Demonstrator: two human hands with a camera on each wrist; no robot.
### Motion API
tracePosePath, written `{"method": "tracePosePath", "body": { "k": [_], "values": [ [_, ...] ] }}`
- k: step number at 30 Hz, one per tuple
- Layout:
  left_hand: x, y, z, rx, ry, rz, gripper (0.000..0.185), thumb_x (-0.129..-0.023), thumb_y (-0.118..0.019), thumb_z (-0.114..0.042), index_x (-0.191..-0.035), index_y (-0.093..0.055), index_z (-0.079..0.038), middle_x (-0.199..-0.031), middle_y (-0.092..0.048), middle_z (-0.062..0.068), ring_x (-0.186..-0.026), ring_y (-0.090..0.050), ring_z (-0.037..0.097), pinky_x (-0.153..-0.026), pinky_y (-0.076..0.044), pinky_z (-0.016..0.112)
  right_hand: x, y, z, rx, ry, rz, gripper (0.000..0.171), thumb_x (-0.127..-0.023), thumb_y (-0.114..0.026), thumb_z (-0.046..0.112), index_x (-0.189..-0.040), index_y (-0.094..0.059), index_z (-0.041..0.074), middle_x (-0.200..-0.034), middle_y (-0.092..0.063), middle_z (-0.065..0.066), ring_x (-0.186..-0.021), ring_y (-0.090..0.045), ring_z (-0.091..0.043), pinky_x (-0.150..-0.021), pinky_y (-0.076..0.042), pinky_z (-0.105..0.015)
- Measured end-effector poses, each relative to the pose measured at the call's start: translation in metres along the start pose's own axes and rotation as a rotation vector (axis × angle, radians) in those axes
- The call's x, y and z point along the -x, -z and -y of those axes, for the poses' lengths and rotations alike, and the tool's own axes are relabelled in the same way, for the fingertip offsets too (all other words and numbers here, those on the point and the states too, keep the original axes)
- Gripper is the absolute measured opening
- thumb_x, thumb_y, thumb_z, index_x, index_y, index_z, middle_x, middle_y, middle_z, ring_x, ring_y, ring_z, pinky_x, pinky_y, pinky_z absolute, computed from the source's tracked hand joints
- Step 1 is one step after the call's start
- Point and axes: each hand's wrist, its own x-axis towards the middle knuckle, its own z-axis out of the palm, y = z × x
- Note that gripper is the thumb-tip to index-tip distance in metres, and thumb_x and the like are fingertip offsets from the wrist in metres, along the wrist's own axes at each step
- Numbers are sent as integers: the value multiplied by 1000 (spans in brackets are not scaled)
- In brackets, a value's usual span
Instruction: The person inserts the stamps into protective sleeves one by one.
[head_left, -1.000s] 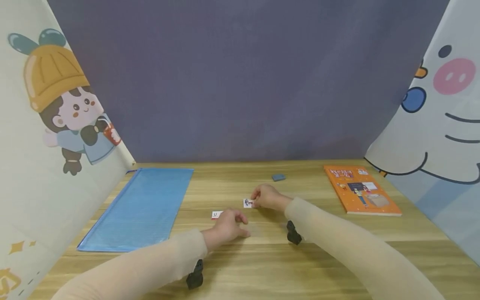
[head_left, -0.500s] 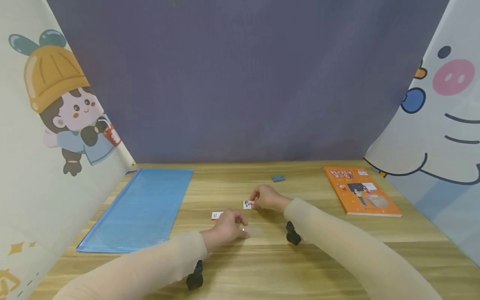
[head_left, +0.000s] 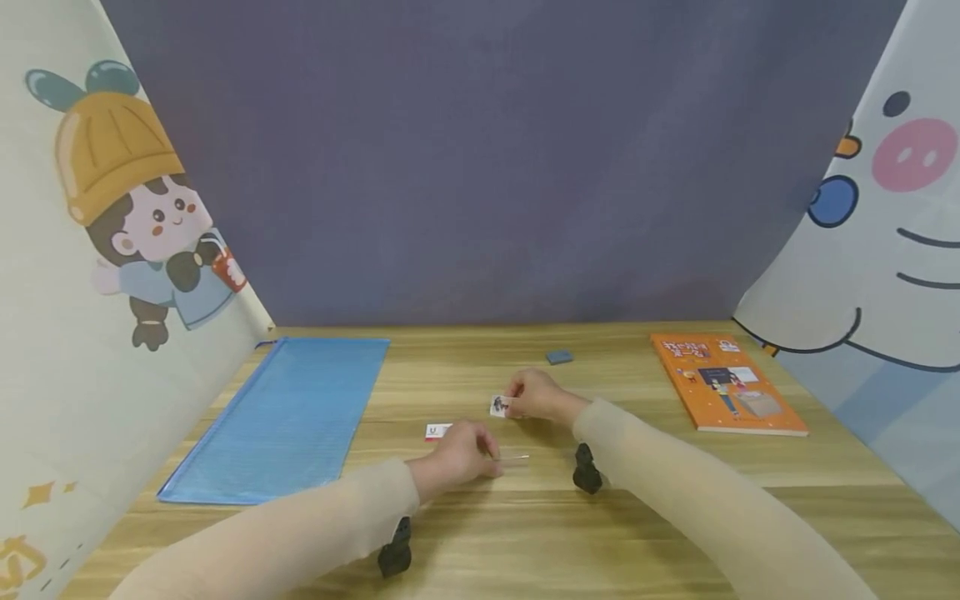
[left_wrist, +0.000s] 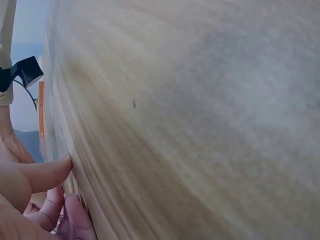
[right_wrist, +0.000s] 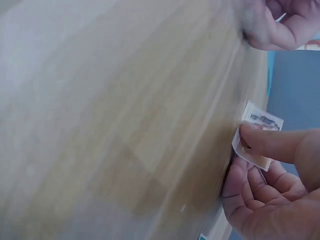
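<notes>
In the head view, my right hand [head_left: 542, 395] pinches a small stamp [head_left: 498, 406] just above the table. The right wrist view shows the stamp [right_wrist: 265, 119] between thumb and fingers, with a toothed edge and a dark printed picture; the thumb covers part of it. Nearer to me and to the left, my left hand [head_left: 462, 452] pinches a small clear plastic piece [head_left: 515, 457] that catches the light along one edge. I cannot tell whether it is a sleeve or a single sheet. Beside the left hand lies a white card [head_left: 437, 432] marked "U", partly hidden by that hand.
A blue translucent folder [head_left: 281, 417] lies on the wooden table [head_left: 510, 542] at the left. At the right is an orange book [head_left: 731, 387]. Behind the hands sits a small grey-blue block [head_left: 559, 357]. A dark curtain [head_left: 495, 167] hangs behind the table.
My left thumb and fingers have drawn closer together on the clear piece, whose bright edge now shows more plainly. The stamp has tilted slightly in my right hand, which stays nearly in place.
</notes>
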Motion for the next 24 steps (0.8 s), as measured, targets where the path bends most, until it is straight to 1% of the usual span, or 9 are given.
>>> {"method": "tracePosePath", "body": {
  "k": [5, 9, 12, 15, 19, 21, 24],
  "values": [
    [-2, -1, 0, 62, -27, 38, 20, -63, -76, -3, -72, -59, -6, -66, -57, 0, -61, -50, 9, -56, -42, 21, -1, 1, -3, -96, -49, 0, 13, -67, -72, 1, -76, -62, 3, -66, -58, -5, -51, -51, -12, -45, -45, -22],
    [-3, 1, 1, 113, -21, 59, 20, -64, -75, 0, -75, -59, -4, -65, -59, 2, -58, -52, 9, -53, -43, 21, 0, 4, -1, -188, -76, 11, 9, -73, -68, 3, -80, -63, 1, -68, -61, -8, -54, -56, -16, -49, -50, -28],
    [-4, 3, 2, 157, -3, 77, 20, -65, -74, 0, -79, -61, -4, -67, -60, 3, -59, -54, 9, -54, -44, 22, 3, 8, 1, -229, -83, 16, 8, -75, -66, 5, -80, -63, 0, -69, -62, -11, -55, -58, -19, -53, -51, -31],
    [-5, 5, 4, 209, 16, 88, 14, -68, -71, 0, -79, -63, -4, -69, -61, 3, -61, -54, 10, -54, -45, 23, 5, 11, 4, -247, -85, 16, 7, -77, -65, 6, -80, -63, 0, -71, -63, -12, -56, -57, -19, -55, -51, -32],
    [-6, 6, 6, 269, 46, 75, 6, -73, -69, -6, -77, -65, -4, -70, -60, 2, -60, -53, 12, -53, -46, 24, 8, 15, 8, -265, -106, 19, 8, -80, -63, 8, -82, -64, 0, -74, -62, -11, -55, -56, -17, -54, -51, -30],
    [-6, 6, 6, 297, 69, 65, 7, -74, -69, -9, -77, -64, -4, -69, -61, 2, -60, -54, 13, -53, -47, 25, 9, 16, 9, -274, -109, 22, 10, -82, -61, 8, -85, -64, 0, -76, -62, -10, -55, -56, -16, -54, -51, -28],
    [-6, 8, 5, 369, 104, 70, 9, -77, -66, -10, -80, -61, -3, -74, -63, 4, -64, -58, 15, -55, -50, 28, 12, 20, 12, -266, -89, 24, 12, -83, -59, 9, -90, -64, -1, -78, -62, -14, -57, -56, -16, -54, -50, -27]
  ]
}}
